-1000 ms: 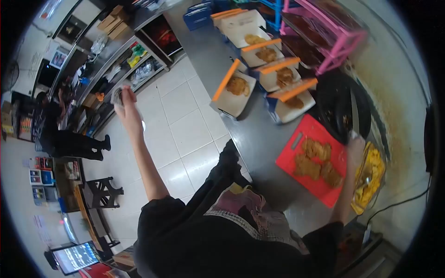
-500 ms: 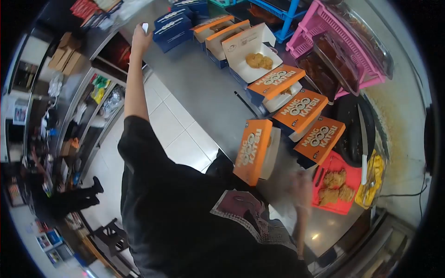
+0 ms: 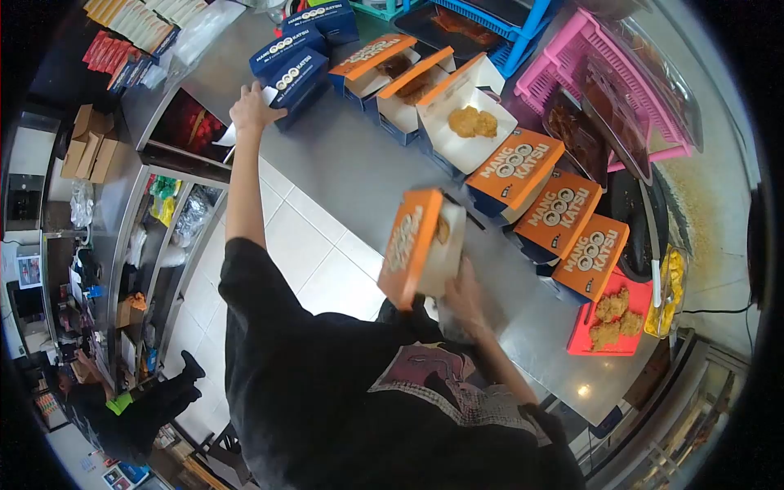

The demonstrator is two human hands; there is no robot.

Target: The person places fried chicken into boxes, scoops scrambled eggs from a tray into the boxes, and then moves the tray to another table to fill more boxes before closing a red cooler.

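Note:
My left hand (image 3: 252,111) reaches far out, its fingers curled around a small white slip (image 3: 269,95). Its thumb lies against the end of a closed dark blue box (image 3: 300,82). Low and near my body, my right hand (image 3: 464,300), smeared by motion, grips the lower end of an orange-lidded takeout box (image 3: 411,247). That box is tilted with its lid part open, and some fried food shows inside. Along the counter stands a row of similar boxes, one an open box (image 3: 457,147) with fried cutlet pieces (image 3: 472,122) in it.
Fried pieces (image 3: 618,314) lie on a red cutting board (image 3: 581,336). A knife (image 3: 651,245) rests across a black pan (image 3: 627,220). A pink rack (image 3: 608,82) with trays stands by the wall. Away on the left, a person (image 3: 122,408) is near shelves.
My right hand has taken hold of the nearest orange-lidded box and shifted it left, away from the row. My left hand has come up against the blue box. The view has shifted.

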